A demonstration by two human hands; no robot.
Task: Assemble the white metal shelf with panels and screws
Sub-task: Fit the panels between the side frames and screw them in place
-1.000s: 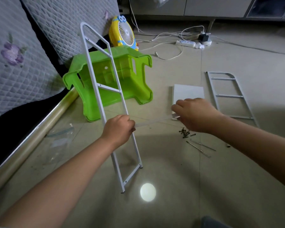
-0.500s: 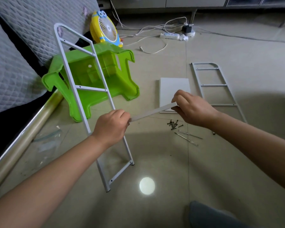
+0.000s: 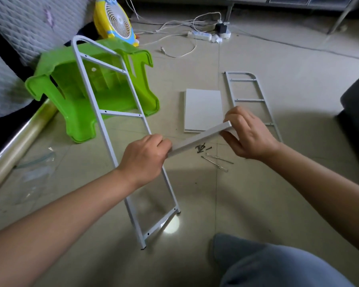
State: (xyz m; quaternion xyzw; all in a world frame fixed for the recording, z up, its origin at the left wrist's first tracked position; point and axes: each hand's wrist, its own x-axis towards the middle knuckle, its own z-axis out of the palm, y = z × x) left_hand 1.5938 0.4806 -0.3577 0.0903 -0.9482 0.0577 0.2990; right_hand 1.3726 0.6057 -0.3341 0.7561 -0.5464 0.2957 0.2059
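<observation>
The white shelf panel [image 3: 199, 139] sat edge-on at the centre of the frame, held off the floor between both hands and slanting up toward the right. The right hand [image 3: 249, 135] pinched its upper end between thumb and fingers; the left hand [image 3: 143, 160] was clenched where the panel's lower end met the upright side frame [image 3: 120, 129], though whether it gripped the frame, the panel or both could not be made out. That frame stood on its feet at lower centre, leaning up toward the green plastic stool [image 3: 87, 94] at upper left. Assembly looked barely begun: no panel appeared fixed to any rung. Left to do was nearly everything. More flat panels [image 3: 203, 108] lay stacked just above the hands, the second side frame [image 3: 251, 100] lay flat at centre right, and the loose black screws [image 3: 201, 147] and thin metal rods [image 3: 216, 162] waited on the tiles below the held panel.
</observation>
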